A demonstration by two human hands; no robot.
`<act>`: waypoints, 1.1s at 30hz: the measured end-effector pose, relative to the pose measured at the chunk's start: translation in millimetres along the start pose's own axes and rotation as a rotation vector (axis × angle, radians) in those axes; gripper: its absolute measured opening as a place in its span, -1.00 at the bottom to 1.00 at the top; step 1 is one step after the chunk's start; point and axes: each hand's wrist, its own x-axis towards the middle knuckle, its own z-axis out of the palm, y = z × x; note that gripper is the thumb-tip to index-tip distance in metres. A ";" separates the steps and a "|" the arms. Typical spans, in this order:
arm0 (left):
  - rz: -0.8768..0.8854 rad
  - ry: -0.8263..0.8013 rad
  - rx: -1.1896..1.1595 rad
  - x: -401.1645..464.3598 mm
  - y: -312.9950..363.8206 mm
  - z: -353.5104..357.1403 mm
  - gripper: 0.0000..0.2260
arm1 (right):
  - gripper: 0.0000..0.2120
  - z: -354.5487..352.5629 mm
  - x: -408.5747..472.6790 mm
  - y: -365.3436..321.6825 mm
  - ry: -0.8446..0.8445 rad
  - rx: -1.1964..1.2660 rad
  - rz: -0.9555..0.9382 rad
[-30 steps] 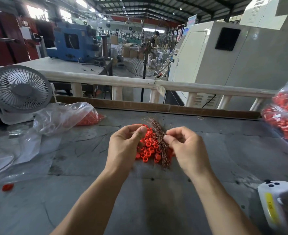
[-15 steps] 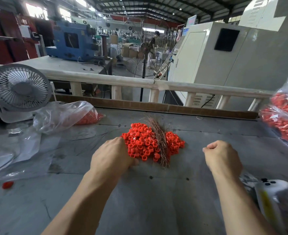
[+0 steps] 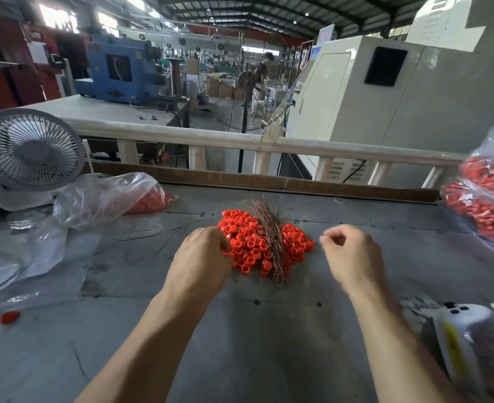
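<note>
Surface: we're over a scuffed grey worktable in a big factory hall, with a pale wooden rail running across behind it
Caps: a heap of small red plastic ring caps sits mid-table, just ahead of both hands
Wires: a bundle of thin copper-coloured wires lies straight across that heap, splitting it into a larger left part and a smaller right part
Left hand: the left hand is down at the left edge of the heap, knuckles up and fingers curled into the caps; the fingertips are buried, so I can't tell whether it has one pinched
Right hand: the right hand hovers just right of the heap, apart from the caps, clenched loosely with thumb against forefinger; it's blurred, and nothing shows in it
Left side: a white round desk fan stands at the far left, and beside it lies a crumpled clear plastic bag with red caps in its end
Right side: a clear bag packed with red pieces is at the right edge
Near edge: a white device with a yellow label lies low right, and a single loose red cap low left, well apart from the heap
</note>
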 end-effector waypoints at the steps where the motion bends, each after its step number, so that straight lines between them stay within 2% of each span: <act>1: -0.001 0.005 -0.038 0.6 1.5 0.7 -0.87 | -0.95 4.3 -3.9 -6.9 -0.057 0.037 -0.058; 5: 0.014 -0.001 -0.107 -1.1 4.9 3.1 -0.87 | -0.92 17.9 -17.5 -18.5 -0.202 0.023 -0.165; 12: 0.009 0.019 -0.201 -1.8 9.9 1.3 -0.87 | -0.72 6.7 -18.8 -23.0 -0.341 0.064 -0.124; 16: -0.008 0.022 -0.217 -2.2 11.5 1.2 -0.79 | -0.55 5.0 -25.4 -27.1 -0.475 -0.087 -0.038; 18: -0.010 0.015 -0.237 -1.9 11.7 1.3 -0.74 | -0.60 8.1 -25.5 -27.5 -0.439 -0.067 -0.046; 23: -0.028 0.021 -0.291 -2.7 14.0 1.7 -0.78 | -0.94 24.5 -23.4 -31.1 -0.146 0.119 -0.206; 28: -0.049 0.021 -0.310 -2.3 13.6 2.3 -0.75 | -0.77 37.9 -15.9 -31.9 -0.215 0.083 -0.345; 31: -0.045 0.002 -0.326 -2.6 13.2 2.1 -0.74 | -0.67 40.2 -14.1 -30.7 -0.312 0.032 -0.366; 33: -0.043 -0.001 -0.340 -3.1 13.6 2.1 -0.76 | -0.64 40.6 -13.7 -30.3 -0.318 0.037 -0.377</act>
